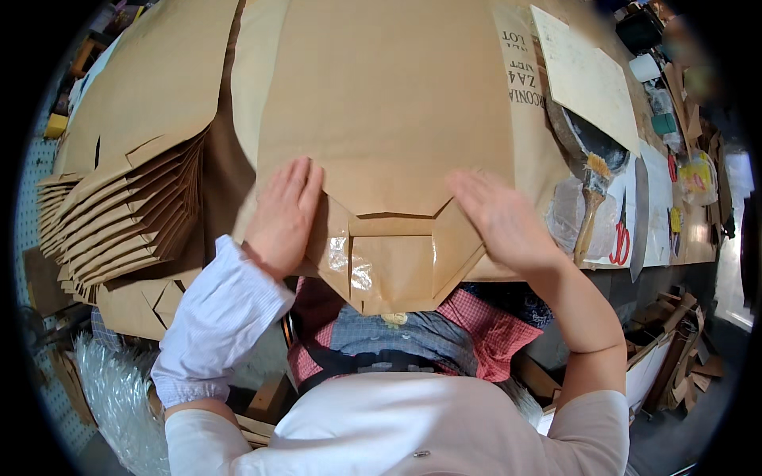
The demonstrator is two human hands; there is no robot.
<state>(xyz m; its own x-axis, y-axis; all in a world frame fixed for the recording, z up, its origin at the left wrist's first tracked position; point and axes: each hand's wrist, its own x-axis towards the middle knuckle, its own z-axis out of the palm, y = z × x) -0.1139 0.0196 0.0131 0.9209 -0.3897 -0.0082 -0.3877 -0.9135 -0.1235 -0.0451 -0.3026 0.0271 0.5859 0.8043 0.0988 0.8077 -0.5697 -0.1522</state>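
Observation:
A large brown kraft paper bag [397, 119] lies in front of me. Its near end is folded into an angular bottom flap [393, 270], with glossy glue or clear film on the left part of the fold. Flat on the bag's left side, beside the fold, rests my left hand [284, 214], fingers stretched out and holding nothing. My right hand [504, 218] presses on the opposite side of the fold, its fingers extended and slightly blurred. The flap's tip hangs over the table's near edge. Beneath the bag is a paper sheet [520, 71] with dark printing.
At the left, a fanned stack of folded paper bags [135, 206] sits close to my left arm. On the right lie a glue brush [591, 202], red-handled scissors [621, 242], a long blade [640, 214] and a pale board [587, 75] over a dark tray. Clear plastic [119, 397] bulges at lower left.

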